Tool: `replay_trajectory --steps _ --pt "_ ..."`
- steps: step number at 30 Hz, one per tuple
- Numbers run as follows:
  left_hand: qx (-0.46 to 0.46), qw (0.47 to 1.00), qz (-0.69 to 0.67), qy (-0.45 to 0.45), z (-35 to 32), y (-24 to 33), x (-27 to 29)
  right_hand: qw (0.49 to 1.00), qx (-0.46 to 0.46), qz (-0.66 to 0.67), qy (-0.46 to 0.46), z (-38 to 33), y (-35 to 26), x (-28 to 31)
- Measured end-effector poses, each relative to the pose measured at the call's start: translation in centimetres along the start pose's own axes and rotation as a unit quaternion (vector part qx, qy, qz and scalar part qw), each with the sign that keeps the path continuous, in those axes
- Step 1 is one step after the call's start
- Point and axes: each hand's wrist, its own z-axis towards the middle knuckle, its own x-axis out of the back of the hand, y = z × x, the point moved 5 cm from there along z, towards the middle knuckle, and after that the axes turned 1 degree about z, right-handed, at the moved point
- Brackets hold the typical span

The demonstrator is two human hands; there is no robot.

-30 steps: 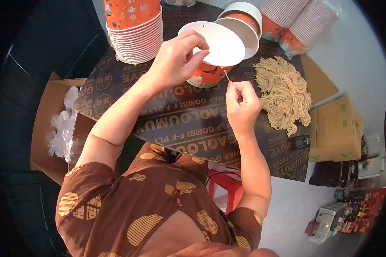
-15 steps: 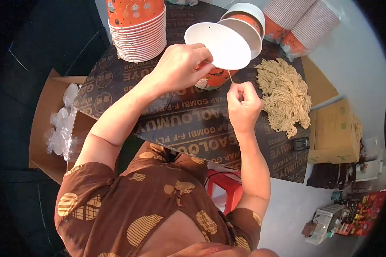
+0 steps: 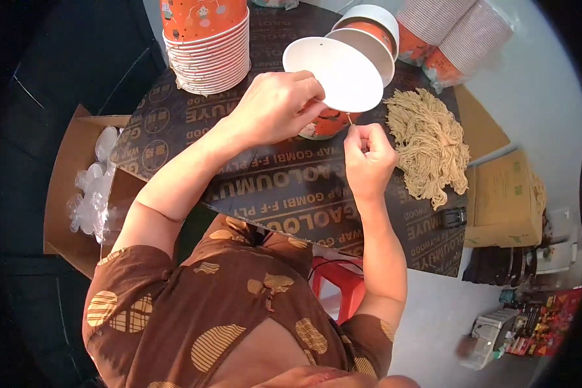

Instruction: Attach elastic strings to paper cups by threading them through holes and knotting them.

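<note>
Spreading under both hands, the dark worktop (image 3: 252, 187) carries a stack of orange cups (image 3: 207, 45) beyond the left hand (image 3: 275, 107), which is clamped on an orange paper bowl (image 3: 333, 74) by its rim. Just beside it, the right hand (image 3: 367, 161) pinches a thin tan string (image 3: 350, 119) at the bowl's edge, with a heap of strings (image 3: 427, 145) to its right.

bright, even daylight, soft shadows; sharp centre, fisheye bends edges, black vignette at corners, left side dim
</note>
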Motion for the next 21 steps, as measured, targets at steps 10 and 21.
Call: replay_trajectory --steps 10,21 --pt "-0.108 0.990 0.090 0.000 -0.6 2.3 -1.6 0.940 -0.230 0.250 -0.028 -0.4 2.5 -1.4" --pt "0.001 0.978 0.093 -0.187 -2.4 1.4 -5.1 0.858 -0.415 0.296 -0.060 -1.5 6.2 -3.2"
